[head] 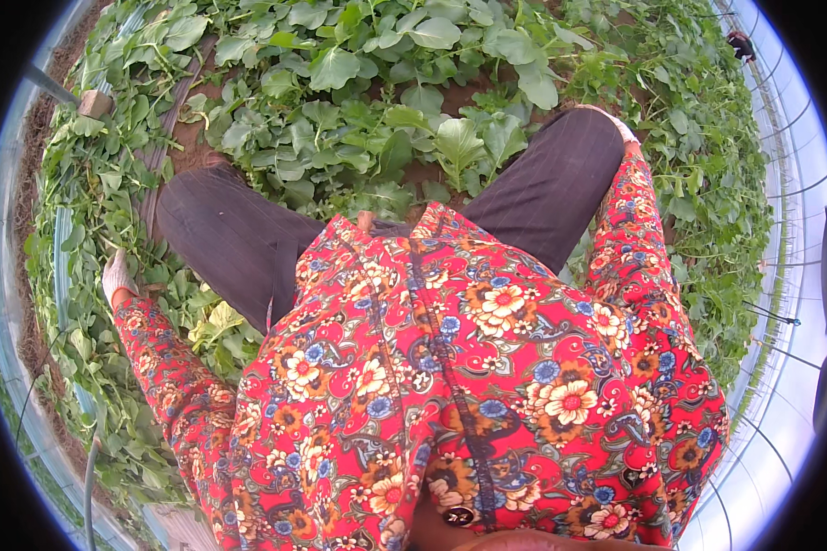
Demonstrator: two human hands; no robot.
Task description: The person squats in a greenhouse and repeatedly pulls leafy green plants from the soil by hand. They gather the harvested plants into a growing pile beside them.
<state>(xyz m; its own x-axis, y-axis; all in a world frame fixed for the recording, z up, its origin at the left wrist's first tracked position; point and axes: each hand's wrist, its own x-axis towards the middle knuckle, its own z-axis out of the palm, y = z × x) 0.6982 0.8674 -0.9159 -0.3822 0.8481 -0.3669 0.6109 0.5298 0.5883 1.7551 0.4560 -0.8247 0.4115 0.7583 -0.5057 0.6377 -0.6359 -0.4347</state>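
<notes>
My left hand [118, 273], in a pale knit glove, reaches out at the left among uprooted-looking leafy greens [103, 206]. Its fingertips are at a pale stem, but whether they grip it is not clear. On the right, my gloved right hand [619, 125] lies beyond my right knee, which hides most of it. Leafy plants [668, 131] are beside it, and its fingers cannot be made out. Between and beyond my spread knees grow broad-leaved green plants [458, 148] in brown soil, with a yellowing leaf cluster [217, 324] by my left thigh.
A wooden block [96, 104] meets a grey pole [52, 84] at the upper left. Another upright pipe [91, 482] stands at the lower left. Hooped plastic sheeting [796, 227] curves along the right. A dark figure or object [740, 45] is far off at the upper right.
</notes>
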